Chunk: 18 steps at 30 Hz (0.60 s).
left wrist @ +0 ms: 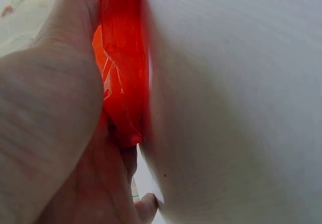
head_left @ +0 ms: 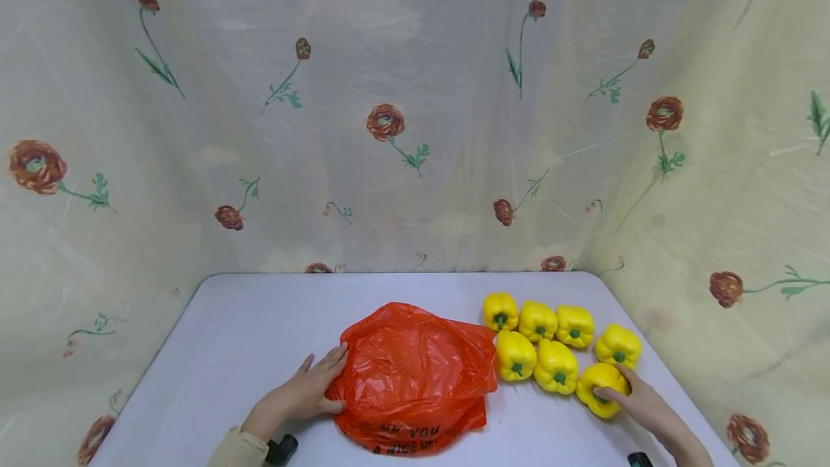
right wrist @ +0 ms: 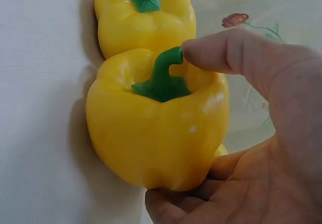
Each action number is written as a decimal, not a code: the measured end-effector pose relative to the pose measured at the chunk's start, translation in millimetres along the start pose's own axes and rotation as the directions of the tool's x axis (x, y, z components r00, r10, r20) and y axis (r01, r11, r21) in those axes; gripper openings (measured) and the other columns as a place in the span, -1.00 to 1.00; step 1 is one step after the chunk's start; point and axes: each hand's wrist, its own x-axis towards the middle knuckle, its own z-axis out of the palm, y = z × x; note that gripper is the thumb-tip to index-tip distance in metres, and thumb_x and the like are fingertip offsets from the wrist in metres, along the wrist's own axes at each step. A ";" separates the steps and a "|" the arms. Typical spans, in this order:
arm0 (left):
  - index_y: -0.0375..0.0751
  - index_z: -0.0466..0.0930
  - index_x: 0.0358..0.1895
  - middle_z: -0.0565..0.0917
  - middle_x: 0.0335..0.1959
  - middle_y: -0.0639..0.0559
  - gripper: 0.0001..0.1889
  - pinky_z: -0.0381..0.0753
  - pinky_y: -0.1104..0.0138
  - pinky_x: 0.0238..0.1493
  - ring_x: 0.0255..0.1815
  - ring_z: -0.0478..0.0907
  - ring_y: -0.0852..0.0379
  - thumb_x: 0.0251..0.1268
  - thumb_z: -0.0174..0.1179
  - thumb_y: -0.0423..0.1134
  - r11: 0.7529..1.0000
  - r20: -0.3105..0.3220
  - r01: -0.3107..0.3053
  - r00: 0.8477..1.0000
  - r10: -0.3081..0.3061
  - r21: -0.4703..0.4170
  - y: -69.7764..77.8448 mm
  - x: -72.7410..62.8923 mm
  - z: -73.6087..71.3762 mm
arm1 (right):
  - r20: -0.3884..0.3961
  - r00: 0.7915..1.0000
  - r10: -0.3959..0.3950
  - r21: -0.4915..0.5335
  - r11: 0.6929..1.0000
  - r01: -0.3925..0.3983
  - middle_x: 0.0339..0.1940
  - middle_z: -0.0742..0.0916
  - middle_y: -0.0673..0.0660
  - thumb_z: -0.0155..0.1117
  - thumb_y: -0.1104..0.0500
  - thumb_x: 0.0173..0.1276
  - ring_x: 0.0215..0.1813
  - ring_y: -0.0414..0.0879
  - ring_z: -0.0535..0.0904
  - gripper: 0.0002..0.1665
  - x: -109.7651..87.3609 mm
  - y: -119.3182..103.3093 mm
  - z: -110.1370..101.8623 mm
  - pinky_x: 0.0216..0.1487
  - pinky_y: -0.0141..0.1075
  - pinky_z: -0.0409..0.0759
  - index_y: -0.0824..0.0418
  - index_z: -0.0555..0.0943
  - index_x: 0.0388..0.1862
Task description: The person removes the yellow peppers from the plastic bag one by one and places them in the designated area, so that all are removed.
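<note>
A red plastic bag [head_left: 415, 366] with dark lettering lies near the middle of the table. My left hand [head_left: 308, 388] rests along its left edge, fingers stretched and spread, with the thumb touching the near side. Up close in the left wrist view, red plastic [left wrist: 123, 68] shows beside the thumb and palm. On the right, my right hand [head_left: 645, 409] grips the nearest yellow bell pepper [right wrist: 156, 133]. Its thumb is at the green stem [right wrist: 162, 78] and its fingers curl around the pepper's side. Another yellow bell pepper [right wrist: 146, 27] sits just beyond.
Several more yellow bell peppers [head_left: 556, 366] stand in a cluster between the bag and the right hand. The white table [head_left: 253, 316] has flower-printed curtains [head_left: 454, 186] behind it and at both sides.
</note>
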 end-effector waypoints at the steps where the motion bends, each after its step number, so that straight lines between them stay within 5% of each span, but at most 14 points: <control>1: -0.30 0.05 0.50 -0.01 0.58 -0.14 -0.02 -0.23 -0.29 0.45 0.58 -0.08 -0.14 0.15 0.27 0.18 1.000 -0.002 -0.001 1.000 0.001 0.001 0.0 0.2 0.0 | 0.005 1.000 0.005 0.009 1.000 -0.005 0.37 -0.05 0.72 0.11 -0.54 0.13 0.38 0.62 -0.09 0.49 -0.9 0.3 0.7 0.32 0.42 0.05 0.56 -0.24 0.47; 9: -0.29 0.07 0.50 0.02 0.57 -0.13 -0.02 -0.21 -0.27 0.46 0.58 -0.05 -0.13 0.13 0.28 0.18 1.000 0.000 0.012 1.000 -0.012 0.016 -0.6 2.9 0.9 | -0.005 1.000 0.011 -0.002 1.000 -0.011 0.36 -0.05 0.73 0.08 -0.53 0.18 0.38 0.61 -0.08 0.45 -6.9 -1.2 0.7 0.33 0.40 0.08 0.59 -0.22 0.45; 18: -0.23 0.10 0.50 0.10 0.55 -0.13 -0.01 -0.03 -0.17 0.49 0.56 0.02 -0.14 0.06 0.35 0.15 1.000 -0.046 -0.007 0.999 0.008 0.017 1.8 -2.1 -7.8 | -0.068 0.995 -0.069 -0.161 0.985 0.057 0.34 0.12 0.72 0.04 -0.50 0.23 0.30 0.61 0.14 0.40 -21.1 -12.4 -7.0 0.18 0.32 0.36 0.73 -0.11 0.37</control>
